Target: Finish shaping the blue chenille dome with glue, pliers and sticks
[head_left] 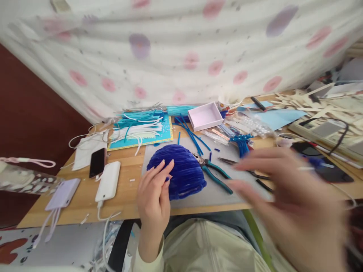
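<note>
A deep-blue fuzzy dome-shaped piece (pixel 185 170), built of rows that look like pipe cleaners, rests near the table's front edge. My left hand (pixel 154 192) is on its left side, with fingers over the top and thumb against it. A small dark-blue tip shows by that thumb. Off to the right, my right hand (pixel 295 196) is raised close to the camera and smeared by motion. Its thumb and forefinger are apart, and I see nothing between them. Teal-handled pliers (pixel 217 175) lie against the dome's right side, with pointed scissors or tweezers (pixel 227 160) beyond.
Blue pipe cleaners (pixel 193 136) lie behind the dome, near a pale box (pixel 205 116). Bundles of teal and white pipe cleaners (pixel 138 126) sit back left. A phone (pixel 98 162) and a white power bank (pixel 107 181) with a cable are left. Wooden strips (pixel 312 104) crowd the right.
</note>
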A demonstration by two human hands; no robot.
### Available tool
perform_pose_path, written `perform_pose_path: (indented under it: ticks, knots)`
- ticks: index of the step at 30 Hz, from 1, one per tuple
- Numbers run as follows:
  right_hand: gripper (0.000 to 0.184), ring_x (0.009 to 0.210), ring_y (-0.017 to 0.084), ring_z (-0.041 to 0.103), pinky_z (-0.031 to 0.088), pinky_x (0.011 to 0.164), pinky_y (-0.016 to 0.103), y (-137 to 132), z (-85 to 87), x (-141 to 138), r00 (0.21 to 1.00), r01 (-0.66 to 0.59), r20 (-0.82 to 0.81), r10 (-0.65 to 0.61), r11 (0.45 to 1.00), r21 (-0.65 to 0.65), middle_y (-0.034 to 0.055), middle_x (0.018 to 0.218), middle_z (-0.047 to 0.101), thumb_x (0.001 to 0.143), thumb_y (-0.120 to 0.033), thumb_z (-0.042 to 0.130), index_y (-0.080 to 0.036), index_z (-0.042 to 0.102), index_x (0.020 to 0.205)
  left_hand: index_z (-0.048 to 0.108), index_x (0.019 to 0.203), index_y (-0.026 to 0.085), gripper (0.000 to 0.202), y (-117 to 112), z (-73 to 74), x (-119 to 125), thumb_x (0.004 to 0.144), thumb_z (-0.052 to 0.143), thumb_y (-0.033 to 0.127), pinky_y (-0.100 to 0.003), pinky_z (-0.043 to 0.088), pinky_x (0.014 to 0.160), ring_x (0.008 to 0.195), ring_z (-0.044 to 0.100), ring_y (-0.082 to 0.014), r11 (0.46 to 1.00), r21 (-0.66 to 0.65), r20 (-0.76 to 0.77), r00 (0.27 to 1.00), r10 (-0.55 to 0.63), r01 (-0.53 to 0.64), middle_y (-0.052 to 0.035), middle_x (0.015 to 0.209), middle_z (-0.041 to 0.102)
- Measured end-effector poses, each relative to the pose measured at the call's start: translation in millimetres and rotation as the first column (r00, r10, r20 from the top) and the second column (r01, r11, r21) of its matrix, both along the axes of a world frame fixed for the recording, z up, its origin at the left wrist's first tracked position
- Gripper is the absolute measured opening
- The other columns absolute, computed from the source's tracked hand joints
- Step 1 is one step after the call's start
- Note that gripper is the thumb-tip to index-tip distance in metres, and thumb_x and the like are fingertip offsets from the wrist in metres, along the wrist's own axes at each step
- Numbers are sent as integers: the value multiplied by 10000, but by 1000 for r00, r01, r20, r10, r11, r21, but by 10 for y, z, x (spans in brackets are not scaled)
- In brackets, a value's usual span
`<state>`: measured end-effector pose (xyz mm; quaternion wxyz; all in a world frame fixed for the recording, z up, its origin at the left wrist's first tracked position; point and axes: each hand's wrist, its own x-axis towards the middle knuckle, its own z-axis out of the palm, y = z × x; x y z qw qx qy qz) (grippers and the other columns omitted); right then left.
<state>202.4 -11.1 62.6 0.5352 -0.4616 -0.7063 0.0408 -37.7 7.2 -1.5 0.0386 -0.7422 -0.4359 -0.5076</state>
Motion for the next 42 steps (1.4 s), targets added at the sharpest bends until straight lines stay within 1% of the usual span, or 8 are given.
perform_pose_path:
  ticks: [2,5,10,16,22,28,34,42]
  knots:
    - [93,894,211,673,533,769,349,130,53,-446,976,-216,-5,217,973,-83,50,942,680,883,-271,760,-249,675,913,613,1272,187,330,-15,9,-10,990,485,75,-416,472,1079,1250,646,-208,1000,-10,-35,999,2,-3,-98,1213,767]
    - [72,998,223,670,538,862,370,287,57,-738,955,-294,0,297,945,-145,77,1027,685,886,-254,753,-211,696,880,611,1274,198,323,-30,28,-24,990,506,86,-396,461,1090,1268,635,-198,1000,-16,-70,998,-1,0,-85,1245,756]
    - [99,1074,248,651,516,931,433,331,115,-717,924,-333,122,364,918,-216,98,1115,687,916,-172,671,-198,698,824,639,1168,220,250,-7,85,10,997,498,106,-374,486,1059,1226,671,-196,1000,13,-85,996,-16,17,-63,1209,774]
    - [172,1045,230,661,545,898,396,409,159,-731,891,-384,140,431,882,-273,110,1071,684,950,-137,586,-187,647,797,631,1173,252,250,13,114,22,992,514,124,-404,496,1044,1239,668,-224,999,-36,-105,994,-39,36,-65,1241,761]
    - [103,1142,268,619,482,978,464,386,30,-465,972,-213,87,219,974,-72,107,1166,650,963,-178,596,-224,608,871,591,1219,233,262,-6,113,6,1067,384,280,-429,464,1068,1272,641,-219,991,-125,-32,998,-46,41,-92,1250,754]
    - [97,1057,264,595,415,946,471,225,-216,-287,988,-95,125,87,994,54,74,1144,643,941,-162,628,-241,596,896,592,1129,238,328,-10,75,-10,1086,289,355,-449,428,1092,1310,605,-216,985,-157,74,996,-54,65,-94,1271,745]
    - [111,1055,264,584,401,931,463,173,-381,-423,993,-73,95,68,996,51,71,1114,634,943,-143,611,-241,583,900,602,1129,235,321,-1,74,-12,1080,298,325,-465,441,1097,1302,613,-220,986,-156,71,997,-40,51,-94,1259,750]
    - [109,1078,279,557,409,934,485,200,-426,-400,985,-114,131,116,993,-25,81,1119,622,951,-159,603,-245,586,886,592,1105,234,205,-11,82,-28,1053,394,236,-464,448,1091,1309,608,-223,986,-166,83,997,-4,18,-86,1267,747]
